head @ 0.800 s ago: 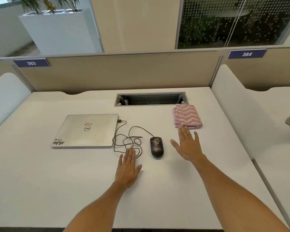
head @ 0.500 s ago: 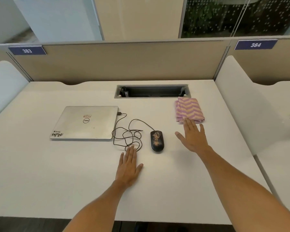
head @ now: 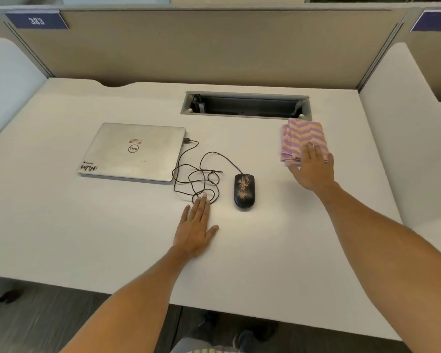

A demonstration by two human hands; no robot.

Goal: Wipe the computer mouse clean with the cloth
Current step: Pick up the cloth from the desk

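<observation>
Two bare arms out over the white desk [head: 61, 225], matte top with a wavy cut at the back edge. Beige fabric partition [head: 214, 47] behind it, blue plate [head: 37, 20] on it reads "383"; a second blue plate at the right is cut off, only "3" legible.

Cable slot [head: 245, 105]: rectangular grey-framed cutout in the desk, dark inside.

Laptop [head: 133, 151]: silver metal lid, closed, flat, left of centre. Round "DELL" logo seen upside down, small red-striped sticker just above it, black sticker with jagged lettering at the near-left corner, can't read it reliably.

My right hand [head: 313, 169]: palm down, fingers straight and slightly spread, fingertips lying on the near edge of the cloth [head: 302, 138], thumb out to the side. Nothing gripped.

My left hand [head: 196, 225]: flat on the desk, palm down, fingers together and straight, holding nothing. Fingertips reach the nearest loop of the cable [head: 201, 174].

Cloth: folded, soft, pink and pale-yellow zigzag, just beside the right end of the slot.

Mouse [head: 244, 191]: black, glossy oval with a gold speckled pattern on top, sitting between my hands, touched by neither. Thin black cable runs in loose tangled loops to a plug at the laptop's right edge.
</observation>
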